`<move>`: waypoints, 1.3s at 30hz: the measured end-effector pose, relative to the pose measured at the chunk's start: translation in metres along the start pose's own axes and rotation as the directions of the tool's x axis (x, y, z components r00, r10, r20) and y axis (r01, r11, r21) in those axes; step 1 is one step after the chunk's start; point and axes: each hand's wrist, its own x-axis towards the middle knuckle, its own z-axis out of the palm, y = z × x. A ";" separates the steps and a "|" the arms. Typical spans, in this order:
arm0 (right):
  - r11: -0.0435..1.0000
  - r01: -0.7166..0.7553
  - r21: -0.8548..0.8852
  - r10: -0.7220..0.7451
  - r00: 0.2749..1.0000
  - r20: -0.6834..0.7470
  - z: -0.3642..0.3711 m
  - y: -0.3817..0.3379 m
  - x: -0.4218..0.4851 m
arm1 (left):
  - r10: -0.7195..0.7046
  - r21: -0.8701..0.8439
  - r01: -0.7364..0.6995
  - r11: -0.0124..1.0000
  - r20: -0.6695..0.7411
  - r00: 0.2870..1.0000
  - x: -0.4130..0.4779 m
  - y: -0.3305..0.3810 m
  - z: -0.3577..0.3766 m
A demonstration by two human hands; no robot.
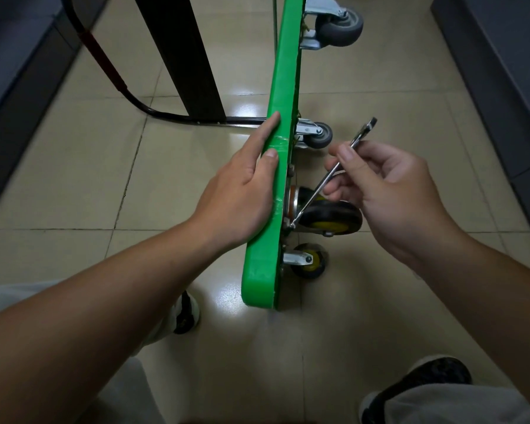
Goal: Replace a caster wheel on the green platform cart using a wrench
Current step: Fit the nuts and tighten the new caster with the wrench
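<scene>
The green platform cart [283, 87] stands on its edge on the tiled floor [380, 87], likely stiff but tippy, so it is best steadied at the deck rim. The left hand [239, 194] rests there, its fingers straight. The right hand [392, 191] is raised, its fingers [346, 157] pinching the slim, rigid steel wrench [328, 175] mid-shank. The wrench's lower end sits at the mount of the yellow-hubbed caster wheel [334, 217].
</scene>
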 end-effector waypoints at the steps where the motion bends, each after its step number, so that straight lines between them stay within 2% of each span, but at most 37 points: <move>1: 0.999 -0.030 0.011 0.030 0.999 -0.010 -0.001 0.000 -0.001 | 0.002 0.000 -0.002 1.000 -0.001 1.000 0.000 0.000 0.000; 4: 0.999 -0.003 -0.042 0.001 0.999 -0.040 -0.005 -0.005 -0.009 | 0.006 -0.001 -0.006 1.000 -0.002 1.000 -0.001 0.001 0.001; 6: 0.963 0.203 -0.179 -0.202 0.979 0.021 -0.008 -0.015 -0.024 | 0.001 -0.009 -0.001 1.000 0.001 1.000 -0.001 0.000 0.001; 7: 0.887 0.375 -0.270 -0.355 0.927 0.119 -0.010 -0.020 -0.034 | 0.002 -0.011 -0.002 1.000 0.001 1.000 0.000 0.000 0.001; 8: 0.761 0.550 -0.344 -0.485 0.835 0.262 -0.012 -0.024 -0.044 | 0.006 -0.007 -0.006 1.000 -0.002 1.000 0.000 -0.001 0.001; 10: 0.461 0.796 -0.391 -0.598 0.605 0.526 -0.015 -0.024 -0.066 | 0.018 0.007 -0.018 1.000 -0.016 1.000 0.000 0.000 0.001; 11: 0.388 0.841 -0.377 -0.590 0.541 0.599 -0.014 -0.021 -0.074 | 0.019 0.009 -0.019 1.000 -0.021 1.000 -0.001 0.000 0.001; 13: 0.308 0.886 -0.347 -0.560 0.464 0.686 -0.013 -0.014 -0.086 | 0.014 0.009 -0.013 1.000 -0.023 1.000 -0.001 0.001 0.001; 15: 0.244 0.903 -0.352 -0.543 0.428 0.723 -0.012 -0.009 -0.093 | 0.009 0.014 -0.009 1.000 -0.021 1.000 -0.001 0.002 0.001; 19: 0.185 0.913 -0.365 -0.560 0.403 0.724 -0.009 -0.006 -0.097 | 0.010 0.018 -0.009 1.000 -0.021 1.000 -0.002 0.003 0.000; 25: 0.194 0.908 -0.370 -0.525 0.415 0.743 -0.008 -0.005 -0.093 | 0.021 0.036 -0.020 0.999 -0.028 0.999 -0.001 0.000 0.000; 36: 0.183 0.924 -0.334 -0.534 0.379 0.756 -0.001 -0.009 -0.097 | 0.010 0.029 -0.009 1.000 -0.029 1.000 -0.002 0.003 0.001; 39: 0.197 0.916 -0.349 -0.528 0.399 0.750 -0.001 -0.008 -0.097 | 0.005 0.020 -0.004 1.000 -0.039 0.999 -0.001 0.003 0.001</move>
